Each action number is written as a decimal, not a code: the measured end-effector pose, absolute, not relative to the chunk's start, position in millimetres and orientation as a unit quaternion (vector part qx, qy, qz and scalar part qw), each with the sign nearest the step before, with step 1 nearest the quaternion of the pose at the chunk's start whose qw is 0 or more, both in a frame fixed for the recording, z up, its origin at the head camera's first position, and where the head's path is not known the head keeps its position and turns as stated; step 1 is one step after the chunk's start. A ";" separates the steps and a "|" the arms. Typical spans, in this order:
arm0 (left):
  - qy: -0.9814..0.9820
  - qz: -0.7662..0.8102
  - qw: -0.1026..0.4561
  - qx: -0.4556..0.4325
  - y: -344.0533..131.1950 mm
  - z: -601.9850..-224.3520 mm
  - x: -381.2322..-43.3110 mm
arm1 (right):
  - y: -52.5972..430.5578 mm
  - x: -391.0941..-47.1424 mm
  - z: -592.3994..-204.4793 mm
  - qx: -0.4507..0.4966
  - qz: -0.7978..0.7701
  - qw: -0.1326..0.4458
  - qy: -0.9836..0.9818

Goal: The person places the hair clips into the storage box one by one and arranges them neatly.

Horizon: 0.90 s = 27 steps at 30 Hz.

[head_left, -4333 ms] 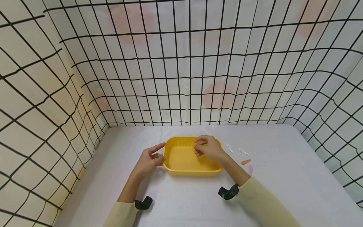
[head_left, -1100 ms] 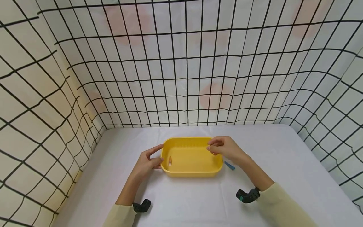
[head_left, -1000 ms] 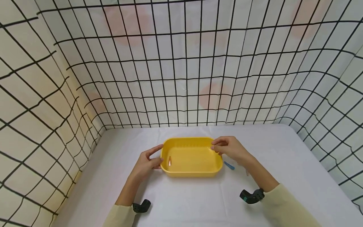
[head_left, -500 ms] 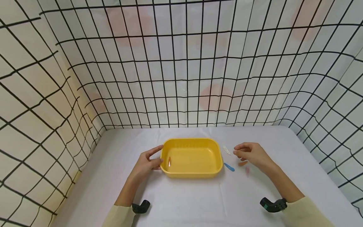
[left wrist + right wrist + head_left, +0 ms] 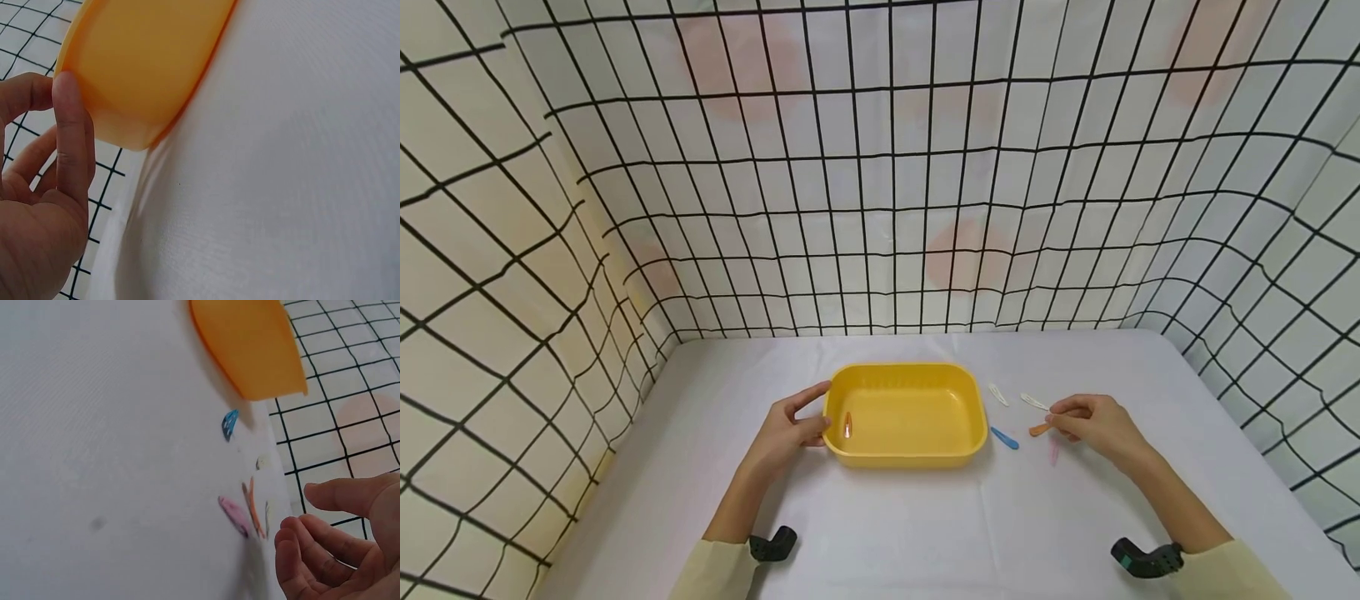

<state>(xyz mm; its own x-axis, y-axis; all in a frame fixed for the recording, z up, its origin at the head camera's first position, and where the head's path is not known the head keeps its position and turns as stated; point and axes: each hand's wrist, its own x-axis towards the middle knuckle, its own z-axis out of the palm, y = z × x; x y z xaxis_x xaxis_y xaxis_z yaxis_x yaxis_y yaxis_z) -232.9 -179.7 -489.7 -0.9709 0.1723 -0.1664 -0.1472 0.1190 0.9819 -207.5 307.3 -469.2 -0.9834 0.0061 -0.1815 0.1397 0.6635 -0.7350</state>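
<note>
My left hand (image 5: 786, 429) rests at the left end of the yellow tray (image 5: 906, 460), index finger extended and thumb laid on the outer wall. Inside the tray, near that end, lies an orange hair clip (image 5: 847, 425). Over the table to the right hovers my right hand (image 5: 1093, 427), its fingertips close to a second orange hair clip (image 5: 1039, 430). In the right wrist view a gap shows between thumb and fingers (image 5: 325, 547), with nothing held. A pink hair clip (image 5: 1054, 452) lies just nearer, and a white hair clip (image 5: 1032, 401) just beyond.
A blue hair clip (image 5: 1004, 438) lies beside the tray's right end, with another white hair clip (image 5: 997, 394) farther back. Black grid netting (image 5: 895, 208) over white cloth stands behind the white table (image 5: 880, 533) and along both sides.
Earlier my right hand held an orange hair clip over the tray; that clip now lies inside. The hand has moved right, over the loose clips. My left hand has stayed at the tray.
</note>
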 end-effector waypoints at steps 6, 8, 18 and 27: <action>0.740 0.662 0.119 0.012 -182.1 -489.3 -234.7 | 310.3 -209.7 -481.5 0.050 -0.398 0.093 0.911; 0.740 0.662 0.120 0.016 -182.4 -489.7 -234.9 | 309.0 -210.5 -484.5 0.049 -0.405 0.093 0.908; 0.734 0.668 0.118 0.020 -179.7 -492.6 -233.9 | 296.9 -214.7 -488.0 0.032 -0.395 0.079 0.915; 0.742 0.660 0.114 0.017 -181.2 -493.7 -234.3 | 289.5 -215.0 -490.9 0.026 -0.333 0.057 0.941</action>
